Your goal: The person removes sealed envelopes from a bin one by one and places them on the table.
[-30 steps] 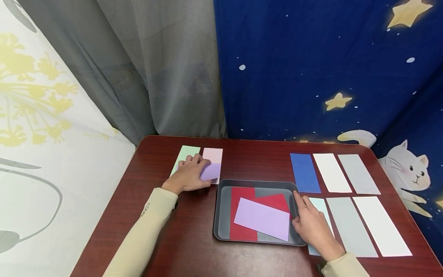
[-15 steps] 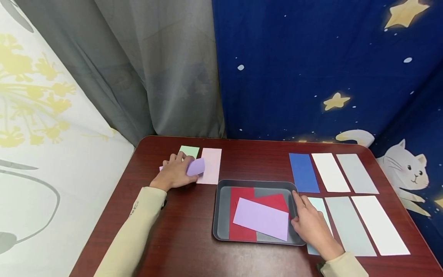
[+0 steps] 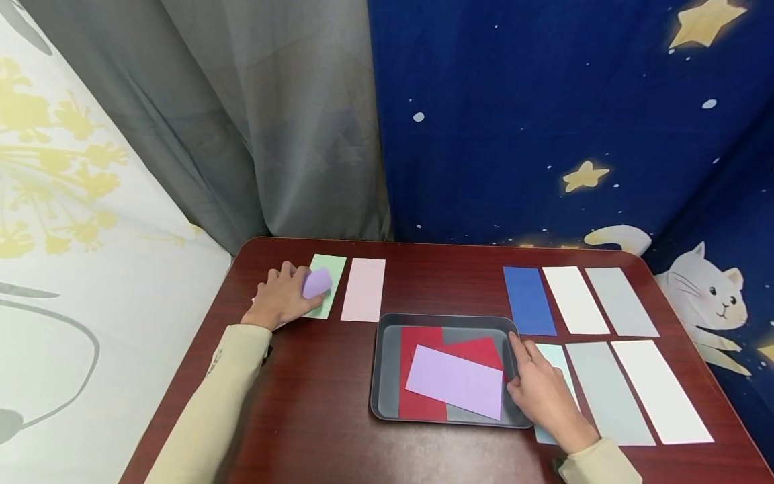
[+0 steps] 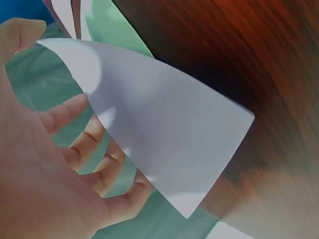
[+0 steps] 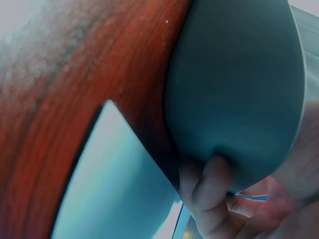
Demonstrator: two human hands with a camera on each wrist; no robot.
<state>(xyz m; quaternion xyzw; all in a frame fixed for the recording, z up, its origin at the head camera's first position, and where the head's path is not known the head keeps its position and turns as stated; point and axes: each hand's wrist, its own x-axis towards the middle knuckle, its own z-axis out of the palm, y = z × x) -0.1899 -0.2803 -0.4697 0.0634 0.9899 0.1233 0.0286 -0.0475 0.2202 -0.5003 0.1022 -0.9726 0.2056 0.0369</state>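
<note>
In the head view my left hand [image 3: 278, 296] holds a light purple paper card [image 3: 317, 282], bent between thumb and fingers. The left wrist view shows that card [image 4: 164, 129] curving up, its far corner near the table. A pale green card [image 3: 330, 293] lies partly under this hand, and a pink card [image 3: 363, 289] lies to its right. My right hand [image 3: 544, 393] grips the right rim of a dark grey tray [image 3: 389, 370], fingers curled against its outer wall [image 5: 234, 74]. Inside the tray, another light purple card [image 3: 456, 383] lies across red cards [image 3: 412, 343].
Right of the tray lie a blue card [image 3: 529, 301], white cards [image 3: 576, 300] and grey cards [image 3: 609, 393] in two rows. A pale mint card [image 3: 559, 363] is partly covered by my right hand. Curtains [image 3: 314, 134] hang behind the wooden table [image 3: 302, 417].
My left hand has moved left with the purple card, from over the pink card to beyond the green one, uncovering the pink card. The right hand and tray stay in place.
</note>
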